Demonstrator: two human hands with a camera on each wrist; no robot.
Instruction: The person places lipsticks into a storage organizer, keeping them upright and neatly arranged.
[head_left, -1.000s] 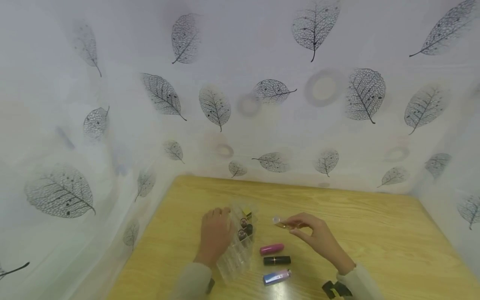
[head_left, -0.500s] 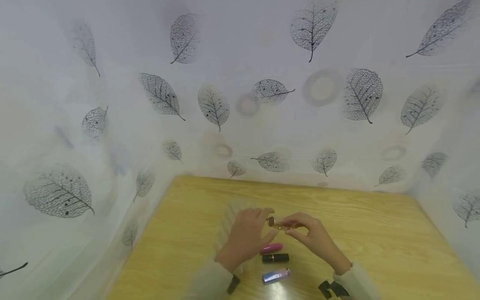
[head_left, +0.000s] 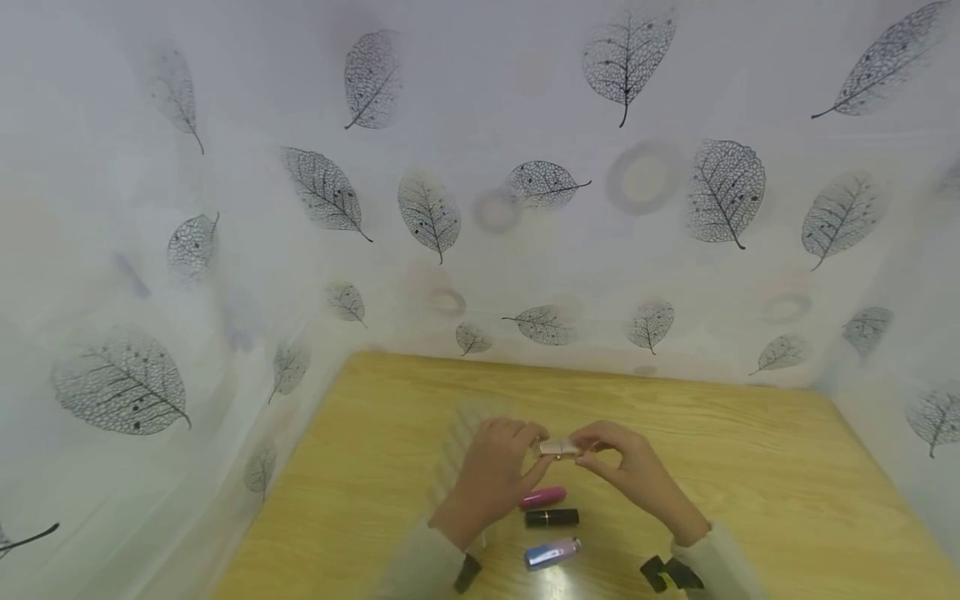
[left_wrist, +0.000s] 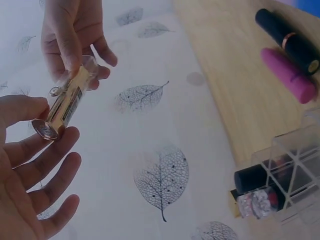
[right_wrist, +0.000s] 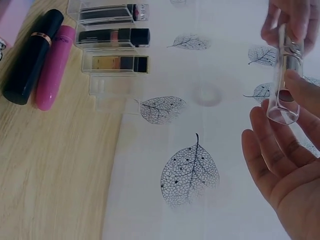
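A lipstick tube [head_left: 555,448] with a gold body and a clear cap is held level above the table between both hands. My left hand [head_left: 495,467] pinches its gold base end between thumb and forefinger; the other fingers spread loosely in the left wrist view. My right hand [head_left: 637,475] grips the clear-capped end with thumb and fingers, and a dark reddish tip shows inside the clear part [right_wrist: 284,112] in the right wrist view. Below the hands lie a pink tube [head_left: 543,497], a black lipstick tube [head_left: 552,517] and a blue-to-pink tube [head_left: 552,553], side by side.
A clear compartment organizer [right_wrist: 107,82] holds several lipsticks; in the head view my left hand and forearm mostly hide it. The wooden table [head_left: 750,483] meets a white leaf-printed sheet [head_left: 480,275] at the back and sides.
My left hand has left the organizer, moved right and taken the lipstick's base end. The lipstick has turned so its base faces left. My right hand stays nearly in place.
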